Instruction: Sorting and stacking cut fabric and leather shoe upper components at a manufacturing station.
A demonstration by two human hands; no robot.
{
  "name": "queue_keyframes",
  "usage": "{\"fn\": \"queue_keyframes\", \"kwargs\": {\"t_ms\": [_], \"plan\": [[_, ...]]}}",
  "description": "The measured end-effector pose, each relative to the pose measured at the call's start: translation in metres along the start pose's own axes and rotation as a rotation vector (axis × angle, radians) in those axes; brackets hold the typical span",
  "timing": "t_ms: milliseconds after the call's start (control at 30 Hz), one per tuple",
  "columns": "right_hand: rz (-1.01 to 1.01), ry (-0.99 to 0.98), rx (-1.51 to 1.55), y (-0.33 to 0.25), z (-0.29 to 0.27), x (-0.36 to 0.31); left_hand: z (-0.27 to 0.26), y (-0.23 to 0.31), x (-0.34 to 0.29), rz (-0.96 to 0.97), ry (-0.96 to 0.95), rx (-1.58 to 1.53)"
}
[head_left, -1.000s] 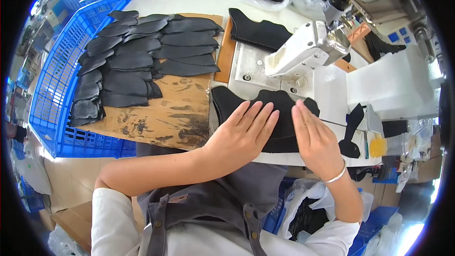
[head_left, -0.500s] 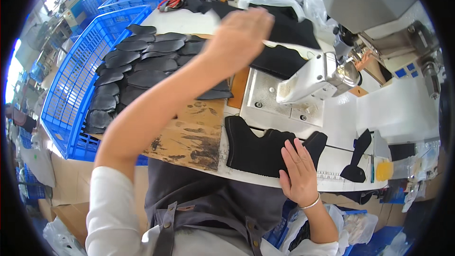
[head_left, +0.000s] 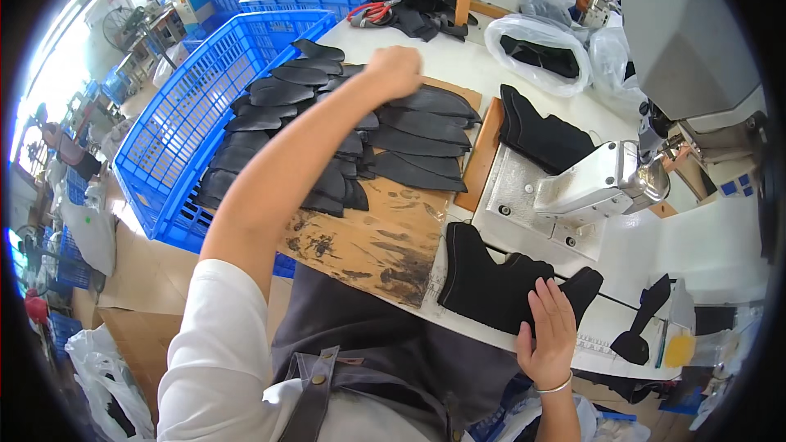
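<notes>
My left hand point(head_left: 397, 72) is over the far part of a worn brown board point(head_left: 360, 233), beside rows of overlapping black leather-like pieces point(head_left: 422, 127). Its fingers are curled in, and whatever they may hold is hidden. My right hand point(head_left: 550, 331) lies with fingers stretched out on the right part of a black shaped fabric piece point(head_left: 491, 282), flat at the table's front edge. Another black shaped piece point(head_left: 544, 131) lies behind the white sewing machine arm point(head_left: 585, 184).
A blue crate point(head_left: 176, 123) stands left of the board. Red-handled scissors point(head_left: 372, 12) lie among black scraps at the back. A plastic bag point(head_left: 565, 86) holds black pieces. A narrow black piece point(head_left: 643, 323) lies at the right, near a yellow object point(head_left: 679, 351).
My left hand has drawn back from near the bag to the board. The large black piece under it there is gone from that spot. The view has shifted; my right hand stays on the fabric.
</notes>
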State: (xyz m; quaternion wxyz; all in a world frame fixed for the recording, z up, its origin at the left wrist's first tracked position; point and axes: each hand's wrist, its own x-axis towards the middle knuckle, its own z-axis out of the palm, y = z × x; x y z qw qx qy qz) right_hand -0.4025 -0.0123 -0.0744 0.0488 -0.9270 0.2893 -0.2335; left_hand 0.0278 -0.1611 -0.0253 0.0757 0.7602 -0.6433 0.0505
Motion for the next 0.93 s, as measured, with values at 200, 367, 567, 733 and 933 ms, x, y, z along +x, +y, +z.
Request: {"fn": "queue_keyframes", "kwargs": {"t_ms": [200, 367, 567, 733, 933], "plan": [[-0.011, 0.011, -0.025, 0.002, 0.0, 0.0, 0.008, -0.041, -0.006, 0.07, -0.019, -0.178], [-0.012, 0.032, -0.012, 0.001, 0.001, 0.0, 0.01, -0.042, -0.005, 0.157, -0.015, -0.232], [-0.028, 0.044, -0.036, 0.001, 0.002, 0.0, -0.01, -0.014, -0.013, 0.247, -0.007, -0.243], [-0.022, 0.057, 0.038, 0.002, -0.002, -0.001, -0.053, 0.053, -0.026, 0.081, -0.211, -1.008], [0.338, 0.241, 0.769, -0.023, -0.02, 0.006, -0.057, 0.109, -0.082, 0.602, -0.221, -1.13]]}}
